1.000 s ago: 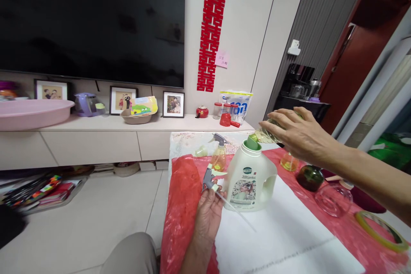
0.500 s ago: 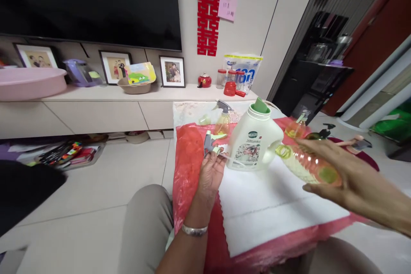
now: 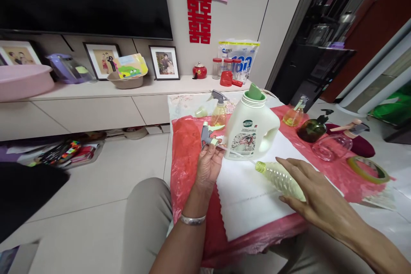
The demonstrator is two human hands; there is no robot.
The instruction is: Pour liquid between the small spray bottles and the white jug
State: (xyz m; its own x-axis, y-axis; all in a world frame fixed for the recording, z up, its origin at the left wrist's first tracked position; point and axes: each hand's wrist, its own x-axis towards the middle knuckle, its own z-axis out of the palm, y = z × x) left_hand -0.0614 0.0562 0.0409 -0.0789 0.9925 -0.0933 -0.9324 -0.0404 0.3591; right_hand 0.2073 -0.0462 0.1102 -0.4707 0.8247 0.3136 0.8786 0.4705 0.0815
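Note:
My left hand (image 3: 210, 163) is closed on a grey and pale green spray nozzle (image 3: 208, 138), its thin clear tube pointing right. In my right hand (image 3: 310, 190) is a clear yellow-green bottle (image 3: 282, 178), tilted on its side with its threaded neck facing left. The tube's tip lies at the bottle's mouth; whether it is inside I cannot tell. Just behind both hands stands a large white detergent jug (image 3: 250, 130), with a green cap (image 3: 254, 92) sitting in its opening. Beyond the nozzle is an upright spray bottle (image 3: 219, 113) with yellowish liquid.
A white cloth (image 3: 253, 209) lies over red plastic sheeting (image 3: 186, 158) on the table. To the right are a small amber spray bottle (image 3: 293, 116), a dark pump bottle (image 3: 311, 129), a pink bottle (image 3: 332, 147) and a tape roll (image 3: 368, 169). A pale green cup (image 3: 201, 112) lies at the back.
My right hand has brought the bottle left and down, so its neck now meets the tube. The left hand keeps its hold on the nozzle. The view has shifted slightly.

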